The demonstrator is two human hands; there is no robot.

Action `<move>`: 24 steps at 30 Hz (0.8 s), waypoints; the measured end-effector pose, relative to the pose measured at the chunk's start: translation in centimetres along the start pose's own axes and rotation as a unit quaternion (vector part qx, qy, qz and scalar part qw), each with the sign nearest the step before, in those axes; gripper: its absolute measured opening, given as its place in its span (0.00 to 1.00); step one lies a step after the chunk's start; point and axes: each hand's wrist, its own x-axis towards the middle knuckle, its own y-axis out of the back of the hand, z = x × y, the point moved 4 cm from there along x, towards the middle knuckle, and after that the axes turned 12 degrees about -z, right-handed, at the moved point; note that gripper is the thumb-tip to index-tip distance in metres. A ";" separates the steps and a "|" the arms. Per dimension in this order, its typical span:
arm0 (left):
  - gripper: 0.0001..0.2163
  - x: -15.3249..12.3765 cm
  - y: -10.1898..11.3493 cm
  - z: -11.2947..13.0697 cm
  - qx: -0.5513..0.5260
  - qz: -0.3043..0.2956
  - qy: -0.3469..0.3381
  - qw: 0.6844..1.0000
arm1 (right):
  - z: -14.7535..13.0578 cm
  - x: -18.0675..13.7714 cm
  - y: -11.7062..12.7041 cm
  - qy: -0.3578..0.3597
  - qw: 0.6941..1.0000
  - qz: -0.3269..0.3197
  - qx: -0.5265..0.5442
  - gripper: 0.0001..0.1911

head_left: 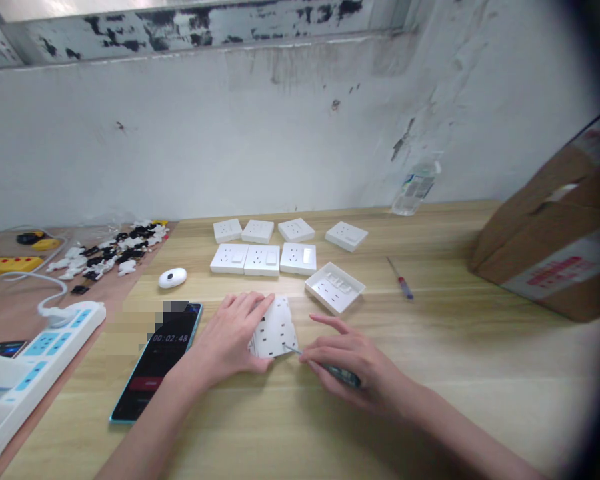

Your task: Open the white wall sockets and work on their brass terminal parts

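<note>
My left hand [237,330] is closed on a white socket back plate [276,327], which has several small dark slots and lies on the table. In my right hand [350,363] is a screwdriver [344,375], gripped like a pen. Its thin metal tip reaches the plate's lower right edge, close to a slot. Just beyond my right hand sits an open white socket housing [335,288], tilted to the view with its hollow inside showing. The underside of the plate is hidden.
Several white wall sockets [263,260] stand in two rows behind. A second screwdriver [400,278] lies to the right, near a cardboard box [555,233]. At left are a phone [155,363] showing a timer, a white oval case [173,277], a power strip [45,367] and a pile of small parts [113,250]. A plastic bottle [415,190] leans at the wall.
</note>
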 end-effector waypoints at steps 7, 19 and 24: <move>0.40 0.0 -0.1 -0.3 -0.016 0.000 0.001 1.000 | -0.2 0.1 -0.7 0.027 0.999 0.004 -0.042 0.12; 0.39 0.2 0.1 0.0 0.010 0.007 -0.002 1.000 | -0.1 3.0 1.4 -0.043 0.994 -0.095 0.021 0.10; 0.38 0.3 0.1 0.4 0.012 0.016 -0.019 1.000 | 1.1 2.9 1.2 -0.049 0.992 -0.098 0.056 0.11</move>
